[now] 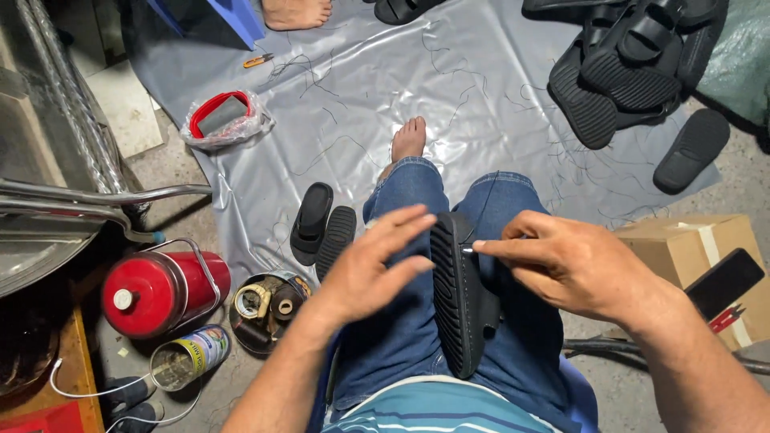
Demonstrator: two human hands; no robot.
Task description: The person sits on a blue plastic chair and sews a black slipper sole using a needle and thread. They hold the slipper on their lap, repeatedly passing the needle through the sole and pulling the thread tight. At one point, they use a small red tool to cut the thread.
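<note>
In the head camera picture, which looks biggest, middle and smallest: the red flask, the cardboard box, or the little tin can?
Largest to smallest:
1. Cardboard box, partly hidden, so unsure against the flask
2. Red flask
3. Tin can

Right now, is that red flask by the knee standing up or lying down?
Lying down: the red flask rests on its side on the floor, white cap end toward the camera, wire handle arched over it.

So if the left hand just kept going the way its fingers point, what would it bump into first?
Most likely the black sandal standing on edge on the lap: the left hand's fingertips point at its ribbed sole and nearly touch it. Depth is hard to judge.
</note>
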